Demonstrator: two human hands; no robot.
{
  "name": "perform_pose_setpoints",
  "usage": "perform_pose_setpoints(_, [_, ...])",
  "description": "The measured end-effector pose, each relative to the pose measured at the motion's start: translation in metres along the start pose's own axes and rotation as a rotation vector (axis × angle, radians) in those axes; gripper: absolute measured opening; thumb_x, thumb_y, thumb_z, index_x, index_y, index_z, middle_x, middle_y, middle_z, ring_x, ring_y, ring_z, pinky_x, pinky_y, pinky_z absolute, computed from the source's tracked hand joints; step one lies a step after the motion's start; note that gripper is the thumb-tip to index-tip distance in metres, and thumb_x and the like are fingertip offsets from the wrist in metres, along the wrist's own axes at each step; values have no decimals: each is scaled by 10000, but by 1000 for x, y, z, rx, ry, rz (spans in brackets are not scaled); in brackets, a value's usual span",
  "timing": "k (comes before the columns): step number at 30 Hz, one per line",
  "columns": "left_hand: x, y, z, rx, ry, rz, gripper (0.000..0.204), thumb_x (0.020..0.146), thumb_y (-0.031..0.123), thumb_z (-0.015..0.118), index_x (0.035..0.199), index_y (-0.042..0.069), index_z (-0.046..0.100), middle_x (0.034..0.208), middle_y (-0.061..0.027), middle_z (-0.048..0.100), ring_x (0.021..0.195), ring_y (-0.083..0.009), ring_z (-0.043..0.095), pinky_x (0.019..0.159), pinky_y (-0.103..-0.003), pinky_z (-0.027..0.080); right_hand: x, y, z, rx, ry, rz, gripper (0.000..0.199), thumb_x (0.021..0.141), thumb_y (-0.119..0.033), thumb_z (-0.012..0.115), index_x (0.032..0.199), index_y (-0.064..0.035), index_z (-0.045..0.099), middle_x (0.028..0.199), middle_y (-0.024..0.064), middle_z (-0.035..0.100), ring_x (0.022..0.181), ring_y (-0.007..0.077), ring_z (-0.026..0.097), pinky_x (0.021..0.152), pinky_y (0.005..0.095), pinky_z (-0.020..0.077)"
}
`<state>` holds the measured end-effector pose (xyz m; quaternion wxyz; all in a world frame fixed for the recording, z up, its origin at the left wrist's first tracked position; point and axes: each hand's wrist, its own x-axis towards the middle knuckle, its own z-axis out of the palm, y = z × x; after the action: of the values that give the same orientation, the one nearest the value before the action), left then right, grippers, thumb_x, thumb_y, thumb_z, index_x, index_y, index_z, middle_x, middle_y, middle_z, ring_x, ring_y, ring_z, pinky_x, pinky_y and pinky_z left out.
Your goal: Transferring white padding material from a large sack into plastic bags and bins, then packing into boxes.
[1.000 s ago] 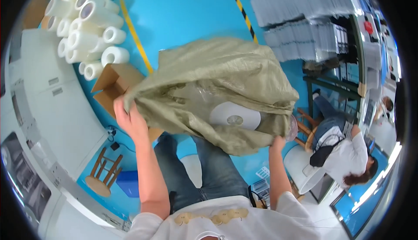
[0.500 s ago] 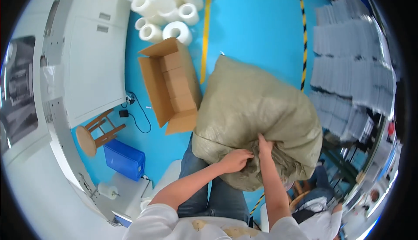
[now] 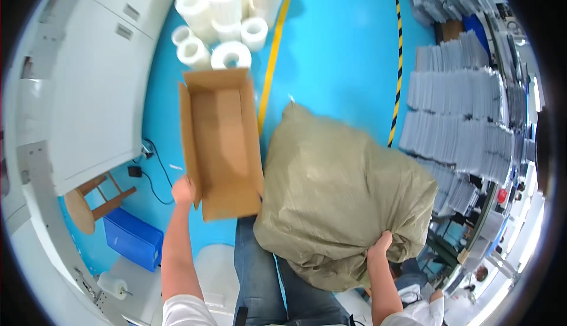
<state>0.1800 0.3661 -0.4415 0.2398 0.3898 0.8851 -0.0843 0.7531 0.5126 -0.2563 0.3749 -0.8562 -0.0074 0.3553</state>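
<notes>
A big olive woven sack [image 3: 342, 190], bulging and creased, rests in front of my legs. My right hand [image 3: 381, 244] grips its gathered fabric at the near right, where deep folds run outward. Left of the sack, an open cardboard box [image 3: 221, 137] stands on the floor with its flaps spread and nothing inside. The near end of its left flap is in my left hand [image 3: 183, 190], whose fingers are closed at the edge and partly hidden. Box and sack lie side by side, close together.
White film rolls [image 3: 231, 57] stand beyond the box. On the left are a white cabinet [image 3: 100, 89], a wooden stool [image 3: 82, 208], a blue case [image 3: 133, 237] and a black cable [image 3: 159, 178]. Stacks of grey sheets [image 3: 455, 95] line the right. Another person [image 3: 413, 290] sits at the lower right.
My left hand has left the sack's gathered cloth and moved left to the box flap. The box now sits straighter. My right hand has shifted right and nearer, still on the sack.
</notes>
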Motion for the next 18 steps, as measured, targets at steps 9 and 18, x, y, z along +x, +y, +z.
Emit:
perform_pose_setpoints(9, [-172, 79, -333, 437, 130, 198, 184, 763, 200, 537, 641, 107, 640, 642, -118, 628, 587, -292, 618, 526, -402, 471, -112, -102, 6, -450, -518, -237, 476, 696, -104, 697, 1116, 60, 545, 1073, 125, 606, 947, 211, 569, 838, 339, 430])
perform_pose_setpoints(18, [-253, 202, -609, 335, 573, 97, 119, 706, 125, 566, 615, 47, 567, 556, -153, 556, 570, -356, 572, 521, -421, 431, -170, -339, 27, -106, -641, -481, 338, 666, -19, 639, 990, 65, 591, 907, 86, 635, 776, 161, 586, 695, 297, 462])
